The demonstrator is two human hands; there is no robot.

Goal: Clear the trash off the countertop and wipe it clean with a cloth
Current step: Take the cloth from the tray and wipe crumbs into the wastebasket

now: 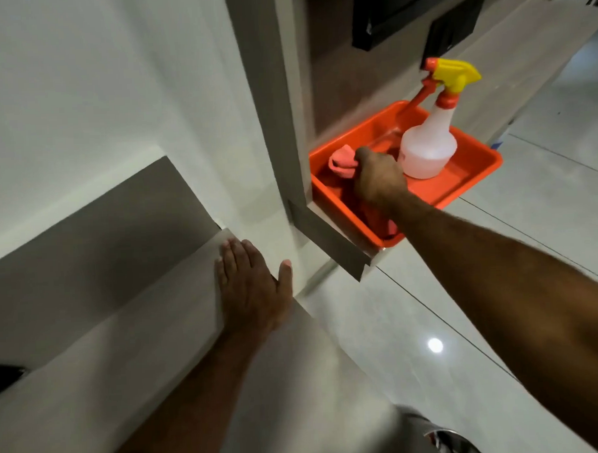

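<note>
Right hand (377,178) closing on pink cloth (342,161) in orange tray (473,181) | left hand (252,290) lying flat, open, on worktop (101,354) | you are lifting clear of spray bottle (427,145).

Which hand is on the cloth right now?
The right hand, reaching into the orange tray and closed on the pink cloth beside the spray bottle. The left hand lies flat and open on the countertop.

cloth (343,161) partly under right hand (378,181), perhaps gripped, fingertips hidden
</note>
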